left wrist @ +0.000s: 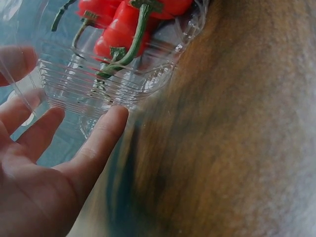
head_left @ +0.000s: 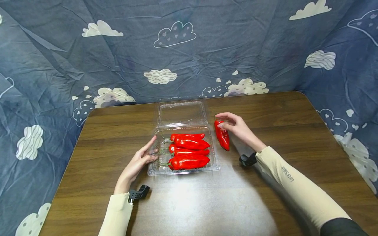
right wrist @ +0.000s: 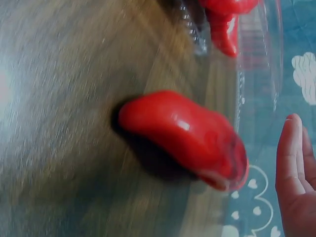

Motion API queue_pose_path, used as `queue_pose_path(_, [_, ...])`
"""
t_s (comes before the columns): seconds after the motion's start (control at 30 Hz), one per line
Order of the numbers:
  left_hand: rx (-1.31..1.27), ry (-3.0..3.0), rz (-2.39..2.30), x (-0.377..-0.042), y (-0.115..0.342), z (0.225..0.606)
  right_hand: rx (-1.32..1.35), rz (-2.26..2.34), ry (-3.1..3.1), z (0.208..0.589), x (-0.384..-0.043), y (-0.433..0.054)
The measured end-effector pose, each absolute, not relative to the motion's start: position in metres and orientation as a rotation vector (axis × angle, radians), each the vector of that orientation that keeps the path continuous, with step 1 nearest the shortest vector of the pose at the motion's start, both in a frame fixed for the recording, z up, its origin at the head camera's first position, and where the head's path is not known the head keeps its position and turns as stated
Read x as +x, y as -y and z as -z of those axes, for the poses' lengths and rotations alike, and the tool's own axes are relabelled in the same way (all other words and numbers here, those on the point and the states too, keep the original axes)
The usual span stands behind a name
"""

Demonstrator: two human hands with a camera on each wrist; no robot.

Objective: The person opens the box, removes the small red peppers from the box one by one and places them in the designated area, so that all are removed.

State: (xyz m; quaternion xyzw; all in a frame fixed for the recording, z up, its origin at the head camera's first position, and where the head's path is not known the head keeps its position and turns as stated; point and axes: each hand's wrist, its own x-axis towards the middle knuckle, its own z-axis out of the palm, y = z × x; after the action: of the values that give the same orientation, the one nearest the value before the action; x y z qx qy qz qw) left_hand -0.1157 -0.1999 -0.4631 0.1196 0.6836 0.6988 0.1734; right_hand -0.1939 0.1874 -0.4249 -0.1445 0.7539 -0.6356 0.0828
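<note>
Several long red peppers (head_left: 189, 162) with green stems lie side by side in a clear plastic clamshell box (head_left: 217, 165). My left hand (head_left: 137, 165) rests against the left side of the box, near the stems. In the left wrist view its fairly straight fingers (left wrist: 96, 143) touch the ribbed plastic wall. Another red pepper (head_left: 222, 139) lies on the table right of the box. Over the upper end of that pepper is my right hand (head_left: 236, 126), thumb close to it. In the right wrist view the visible fingers (right wrist: 291, 148) are straight and apart from the pepper.
The box's clear lid (head_left: 181, 113) lies folded back behind it, towards the far edge of the wooden table (head_left: 280, 114). Beyond the table hangs a blue cloth (head_left: 224, 42) with white clouds. Black wrist mounts (head_left: 248, 159) are on both arms.
</note>
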Motion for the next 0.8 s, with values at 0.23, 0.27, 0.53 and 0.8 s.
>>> queue_pose_path(0.23, [0.312, -1.914, -1.984, -0.115, 0.199, 0.459, -0.501, 1.918, -2.176, 0.424, -0.19, -0.174])
queue_pose_path(0.27, [0.31, -1.916, -1.982, -0.115, 0.199, 0.459, -0.512, 1.921, -2.156, 0.424, -0.189, -0.173])
queue_pose_path(0.53, [0.294, -1.922, -1.979, -0.115, 0.199, 0.46, -0.543, 1.908, -2.048, 0.42, -0.185, -0.158])
queue_pose_path(0.8, [0.31, -1.917, -1.986, -0.116, 0.199, 0.462, -0.632, 1.837, -2.033, 0.418, -0.185, -0.149])
